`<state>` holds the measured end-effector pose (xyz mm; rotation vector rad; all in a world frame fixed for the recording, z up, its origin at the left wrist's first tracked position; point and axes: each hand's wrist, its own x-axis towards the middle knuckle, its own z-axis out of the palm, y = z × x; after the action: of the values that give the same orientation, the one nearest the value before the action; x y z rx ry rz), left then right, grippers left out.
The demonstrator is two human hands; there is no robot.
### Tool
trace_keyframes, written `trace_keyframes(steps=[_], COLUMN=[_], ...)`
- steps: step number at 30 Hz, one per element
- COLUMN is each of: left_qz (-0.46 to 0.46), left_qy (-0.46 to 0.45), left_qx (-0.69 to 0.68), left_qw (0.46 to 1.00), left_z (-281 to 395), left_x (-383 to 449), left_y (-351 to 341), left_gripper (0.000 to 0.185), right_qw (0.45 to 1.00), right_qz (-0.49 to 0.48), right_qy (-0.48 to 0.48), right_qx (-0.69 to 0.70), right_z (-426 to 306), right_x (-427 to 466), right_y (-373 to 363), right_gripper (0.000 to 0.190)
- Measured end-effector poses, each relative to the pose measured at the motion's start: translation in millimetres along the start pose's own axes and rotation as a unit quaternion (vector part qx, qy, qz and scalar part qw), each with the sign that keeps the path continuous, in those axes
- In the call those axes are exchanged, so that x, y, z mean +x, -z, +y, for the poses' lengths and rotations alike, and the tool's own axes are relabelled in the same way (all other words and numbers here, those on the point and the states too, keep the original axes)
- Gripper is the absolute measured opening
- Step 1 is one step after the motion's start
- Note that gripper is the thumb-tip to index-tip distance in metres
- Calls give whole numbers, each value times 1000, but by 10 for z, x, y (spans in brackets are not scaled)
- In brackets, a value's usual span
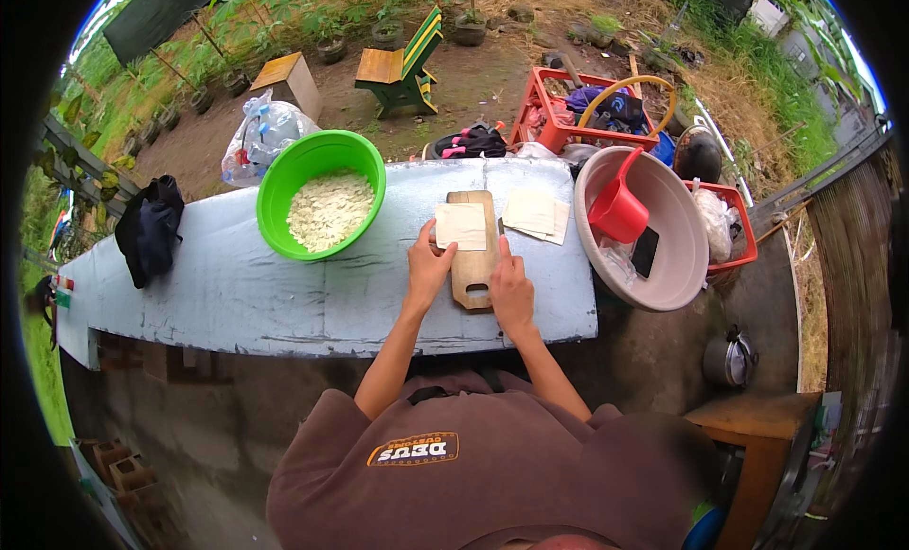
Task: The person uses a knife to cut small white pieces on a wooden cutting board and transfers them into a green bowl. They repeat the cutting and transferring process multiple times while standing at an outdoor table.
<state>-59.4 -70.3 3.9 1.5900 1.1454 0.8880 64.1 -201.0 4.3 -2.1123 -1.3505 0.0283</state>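
Observation:
A pale square sheet, perhaps dough or wrappers [460, 225], lies across the upper part of a wooden cutting board [470, 269]. The fingers and thumb of my left hand [428, 266] rest on its left and lower edges. My right hand [512, 287] is closed round a knife, index finger along it; its dark blade [501, 227] points away from me at the board's right edge, and its handle is hidden in the hand. More pale square sheets [536, 215] lie overlapping to the right. A green basin [321, 195] with pale flat pieces stands to the left.
On the right a beige basin [682, 266] holds a red dipper [618, 209] and a dark phone [644, 252]. Red crates [540, 117] stand beyond the metal-topped table [234, 280]. Dark cloth [150, 227] lies at the table's left, and a bag of plastic bottles [266, 135] sits at the far edge.

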Motion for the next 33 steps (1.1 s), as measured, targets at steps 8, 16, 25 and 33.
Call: trace_keyframes(steps=[8,16,25,33], left_qz=[-37,7,-176,-144], left_qy=[-3,-181,-339,-343], left_qx=[43,262,326,301], left_qw=[998,948,865,878], left_z=[-25,194,-6,-72], left_x=[9,-164,238,229], left_y=[37,-35,-190,-256], left_gripper=[64,71,56,52], right_qw=[999,993,987,981], right_qz=[11,20,26,-1], right_qy=[-8,-40,-44,-75], right_qx=[50,109,152,179], right_z=[121,81,190,195], right_x=[-3,23,75,144], right_y=[-35,21,-39,-56], right_gripper=[57,52,52,53])
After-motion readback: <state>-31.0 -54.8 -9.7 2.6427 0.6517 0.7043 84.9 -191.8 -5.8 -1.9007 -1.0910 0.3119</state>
